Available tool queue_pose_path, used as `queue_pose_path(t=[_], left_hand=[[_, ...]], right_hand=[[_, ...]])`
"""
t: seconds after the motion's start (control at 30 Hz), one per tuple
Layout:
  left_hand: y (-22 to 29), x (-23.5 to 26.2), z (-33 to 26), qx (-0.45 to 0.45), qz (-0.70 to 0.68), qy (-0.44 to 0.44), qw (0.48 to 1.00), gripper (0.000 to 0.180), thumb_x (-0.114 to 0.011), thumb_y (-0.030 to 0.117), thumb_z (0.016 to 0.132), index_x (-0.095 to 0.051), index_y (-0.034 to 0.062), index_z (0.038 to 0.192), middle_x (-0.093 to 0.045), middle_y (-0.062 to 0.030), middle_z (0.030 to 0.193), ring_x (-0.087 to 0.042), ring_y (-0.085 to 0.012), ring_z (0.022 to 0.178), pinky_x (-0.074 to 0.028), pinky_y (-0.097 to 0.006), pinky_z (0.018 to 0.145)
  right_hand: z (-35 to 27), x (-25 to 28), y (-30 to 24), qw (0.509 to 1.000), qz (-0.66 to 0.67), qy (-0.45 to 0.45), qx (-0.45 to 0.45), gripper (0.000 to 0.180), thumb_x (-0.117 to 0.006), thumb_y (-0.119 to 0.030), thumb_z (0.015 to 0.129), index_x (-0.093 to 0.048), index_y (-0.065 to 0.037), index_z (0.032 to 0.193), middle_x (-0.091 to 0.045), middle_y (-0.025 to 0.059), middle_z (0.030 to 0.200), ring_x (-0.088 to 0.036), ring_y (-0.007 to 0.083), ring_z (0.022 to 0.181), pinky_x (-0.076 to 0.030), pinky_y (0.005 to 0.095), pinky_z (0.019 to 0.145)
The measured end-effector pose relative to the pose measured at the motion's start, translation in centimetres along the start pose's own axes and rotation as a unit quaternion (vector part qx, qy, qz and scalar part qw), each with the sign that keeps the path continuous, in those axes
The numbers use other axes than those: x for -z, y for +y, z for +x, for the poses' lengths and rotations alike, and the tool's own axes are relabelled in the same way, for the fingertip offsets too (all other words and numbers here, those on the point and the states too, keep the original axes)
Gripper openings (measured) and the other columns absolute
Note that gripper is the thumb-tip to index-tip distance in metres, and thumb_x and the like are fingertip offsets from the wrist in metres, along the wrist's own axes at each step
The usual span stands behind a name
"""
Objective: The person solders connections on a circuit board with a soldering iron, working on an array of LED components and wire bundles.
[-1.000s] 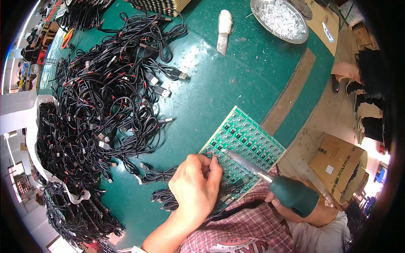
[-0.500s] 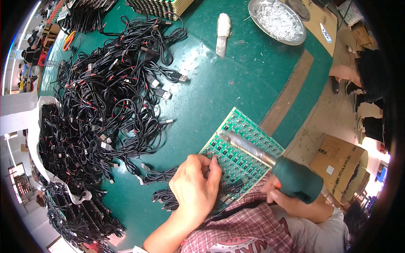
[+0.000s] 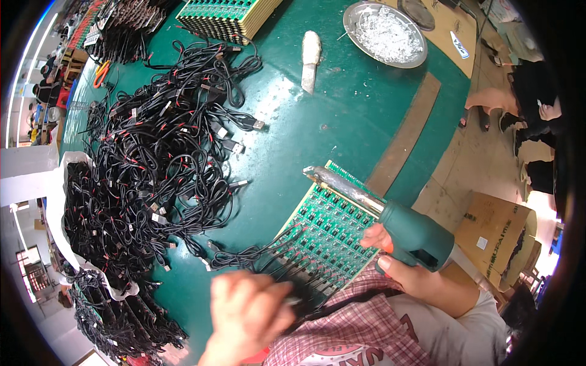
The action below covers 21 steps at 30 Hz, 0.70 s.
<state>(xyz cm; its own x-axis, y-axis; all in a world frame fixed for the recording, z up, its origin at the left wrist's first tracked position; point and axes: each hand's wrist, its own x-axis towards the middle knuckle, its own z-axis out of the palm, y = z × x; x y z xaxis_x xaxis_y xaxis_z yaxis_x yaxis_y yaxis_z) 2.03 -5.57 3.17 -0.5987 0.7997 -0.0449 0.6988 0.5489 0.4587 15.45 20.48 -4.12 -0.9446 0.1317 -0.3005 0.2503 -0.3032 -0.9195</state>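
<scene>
"At the near edge of the green tabletop (image 3: 342,122): one green circuit board (image 3: 329,229), with black cables (image 3: 299,265) across its near end. Just changed?"

"Left hand (image 3: 250,311) off the board and now beside it; soldering iron (image 3: 348,186) shifted to the far edge, tip seemingly beyond it. Probably nothing under left-hand guidance at this instant, a gap in the handwork."

"And the fingers?"

"On the right hand (image 3: 403,268), clamped around the iron's handle (image 3: 421,232); on the left, curled but blurred (cannot tell whether around anything)."

"And the count?"

"One iron, one knife (image 3: 310,61), one metal dish (image 3: 350,24) of silvery scraps (image 3: 394,38), one stack of boards (image 3: 226,11), one cardboard box (image 3: 491,238) on the floor (image 3: 452,177); cables in the heap (image 3: 152,140), too tangled to number."
</scene>
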Motion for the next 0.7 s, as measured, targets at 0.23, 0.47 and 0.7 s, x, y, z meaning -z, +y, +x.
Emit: queue_pose_path(t=[0.23,0.47,0.7], left_hand=[[-2.2,1.4,-4.3,0.075,0.081,-0.11,0.988,0.039,-0.069,0.008,0.07,-0.072,0.0059,0.109,-0.069,-0.0075,0.124,-0.062,-0.0309,0.117,-0.047,-0.046,0.097],[-3.8,2.5,0.6,0.24,0.001,0.237,0.941,0.021,-0.067,0.004,0.089,-0.068,0.0004,0.11,-0.064,-0.013,0.107,-0.06,-0.0254,0.104,-0.047,-0.034,0.094],[-8.8,0.1,4.2,0.268,-0.168,0.333,0.888,0.004,-0.073,0.003,0.091,-0.072,0.0027,0.095,-0.072,-0.0069,0.101,-0.064,-0.0161,0.097,-0.048,-0.032,0.095]], right_hand=[[-0.4,-0.1,-0.3,0.998,0.045,0.03,-0.019,0.052,-0.058,0.007,0.092,-0.048,-0.001,0.142,-0.057,0.0149,0.136,-0.062,0.0264,0.124,-0.049,0.0427,0.105],[0.4,-0.2,0.0,0.999,0.013,0.025,0.016,0.031,-0.062,-0.002,0.091,-0.053,-0.003,0.121,-0.058,0.0161,0.126,-0.062,0.0284,0.118,-0.049,0.0502,0.107],[0.2,-0.6,0.4,0.998,0.024,0.063,0.008,0.029,-0.061,0.001,0.092,-0.055,-0.007,0.119,-0.058,0.0162,0.127,-0.062,0.0283,0.117,-0.05,0.05,0.106]])
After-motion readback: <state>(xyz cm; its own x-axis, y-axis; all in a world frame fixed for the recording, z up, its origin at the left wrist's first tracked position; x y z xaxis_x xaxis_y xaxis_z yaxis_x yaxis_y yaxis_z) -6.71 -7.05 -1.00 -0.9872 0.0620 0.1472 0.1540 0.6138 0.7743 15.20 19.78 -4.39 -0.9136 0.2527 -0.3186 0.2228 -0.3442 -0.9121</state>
